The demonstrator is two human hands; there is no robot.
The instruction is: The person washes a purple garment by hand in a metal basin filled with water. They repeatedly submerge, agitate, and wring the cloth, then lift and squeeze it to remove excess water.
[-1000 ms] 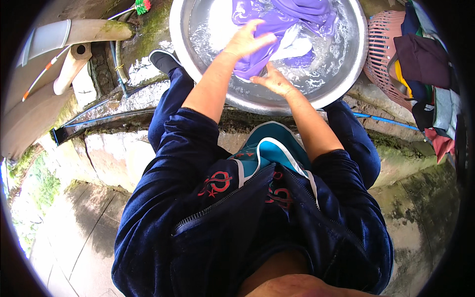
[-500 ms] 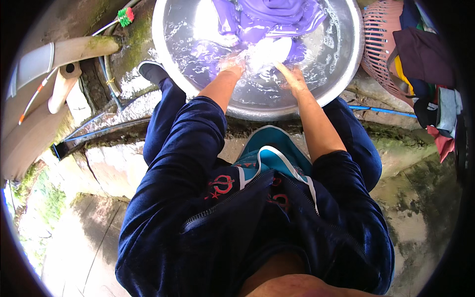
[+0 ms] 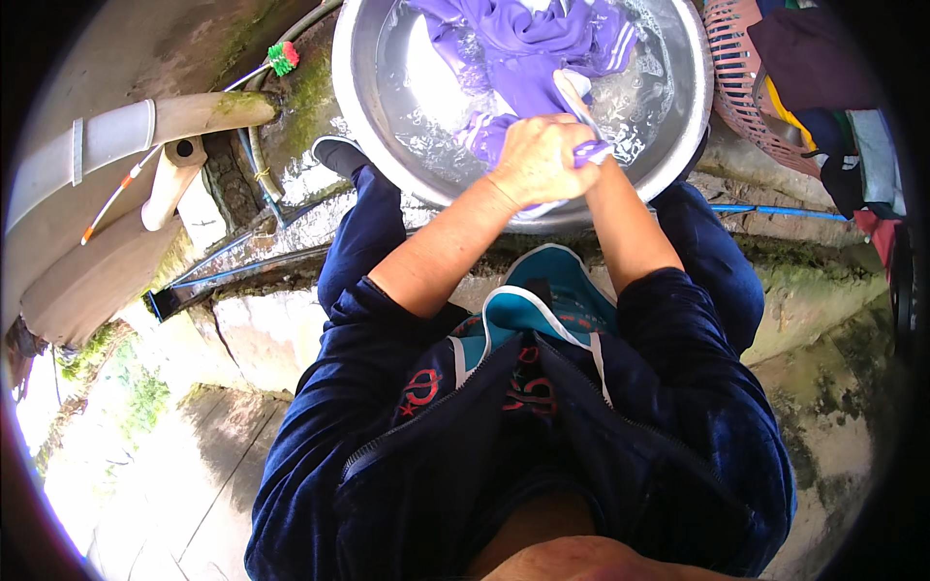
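Note:
A wet purple garment (image 3: 533, 82) with white stripes lies in water in a large round metal basin (image 3: 438, 190). My left hand (image 3: 544, 160) is closed in a fist over the near part of this cloth, at the basin's near rim. Close against it, my right hand (image 3: 578, 102) also grips the cloth, and a striped fold shows between the two hands. The left hand and the fabric partly hide the right hand's fingers. The rest of the garment spreads toward the basin's far side, partly above the water.
Right of the basin stands a pink slotted plastic basket (image 3: 733, 73) with dark and coloured clothes (image 3: 814, 58) over it. At left are a brush with green and red bristles (image 3: 283, 58), a pale pipe (image 3: 184, 114) and a concrete ledge. A blue hose (image 3: 765, 209) runs along the ground.
My hands were apart and low in the water; now they are together, raised toward the near rim with purple cloth in them. The view has shifted slightly, moving the basin's left side rightward.

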